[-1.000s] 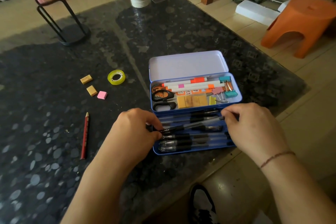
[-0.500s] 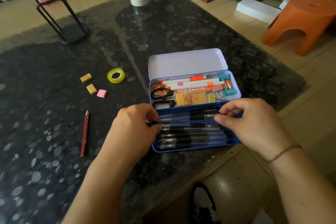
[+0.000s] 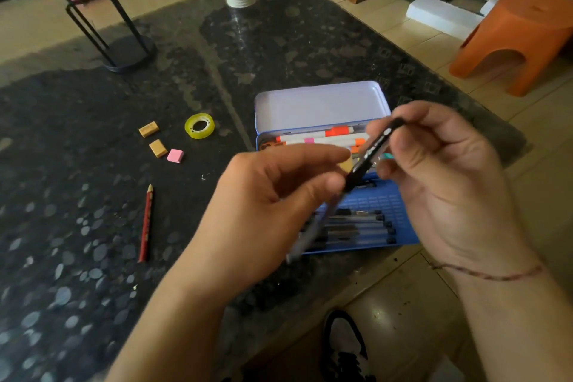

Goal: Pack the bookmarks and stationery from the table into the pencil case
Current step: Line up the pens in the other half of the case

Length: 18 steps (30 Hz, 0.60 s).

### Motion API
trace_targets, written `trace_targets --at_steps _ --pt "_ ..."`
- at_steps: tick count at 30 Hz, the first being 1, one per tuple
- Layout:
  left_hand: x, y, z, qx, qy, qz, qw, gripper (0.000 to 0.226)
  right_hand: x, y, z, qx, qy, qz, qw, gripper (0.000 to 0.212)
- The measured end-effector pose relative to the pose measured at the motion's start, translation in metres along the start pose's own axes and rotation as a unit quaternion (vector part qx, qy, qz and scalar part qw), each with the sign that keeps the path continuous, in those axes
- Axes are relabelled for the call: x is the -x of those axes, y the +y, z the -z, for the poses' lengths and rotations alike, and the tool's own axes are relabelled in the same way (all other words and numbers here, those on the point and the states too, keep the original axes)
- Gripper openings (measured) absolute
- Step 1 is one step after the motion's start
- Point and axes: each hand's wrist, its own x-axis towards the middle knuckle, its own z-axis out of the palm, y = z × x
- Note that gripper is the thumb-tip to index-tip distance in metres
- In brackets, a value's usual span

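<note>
Above the pencil case, both my hands pinch one black pen; step: stowing pens; next, lay it flat in the 6 o'clock tray

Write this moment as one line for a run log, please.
both hands: left hand and right hand hold pen above pencil case | case: open | on table: pencil, tape
</note>
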Motion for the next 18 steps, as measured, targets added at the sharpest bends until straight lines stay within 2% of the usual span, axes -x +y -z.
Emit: trace_targets --at_steps 2,7,10,12,14,16,18 --pt "0.002 -0.001 -0.001 0.047 -0.016 0.002 0.999 0.028 0.004 0.003 -0.014 -0.011 -0.011 0.013 1.000 0.015" --pt "0.001 -0.003 0.001 0.157 -0.076 0.038 0.984 0.040 0.010 0.008 -0.032 0.043 0.004 0.030 0.999 0.016" --pt "0.000 -0.003 -0.002 0.178 -0.083 0.035 0.980 0.063 0.008 0.010 -0.032 0.151 0.015 0.046 0.987 0.017" --pt "0.000 -0.005 -0.002 0.175 -0.059 0.027 0.982 0.067 0.007 0.013 -0.028 0.221 0.014 0.043 0.974 0.012" --pt "-0.002 -0.009 0.000 0.156 -0.004 0.029 0.987 0.059 0.007 0.012 -0.021 0.241 -0.016 0.011 0.970 0.009" --pt "-0.005 -0.014 0.005 0.131 0.059 0.053 0.988 0.048 0.007 0.009 -0.012 0.268 -0.059 -0.030 0.961 0.020" --pt "-0.008 -0.020 0.009 0.083 0.106 0.079 0.988 0.036 0.007 0.007 -0.001 0.339 -0.080 -0.050 0.936 0.027"
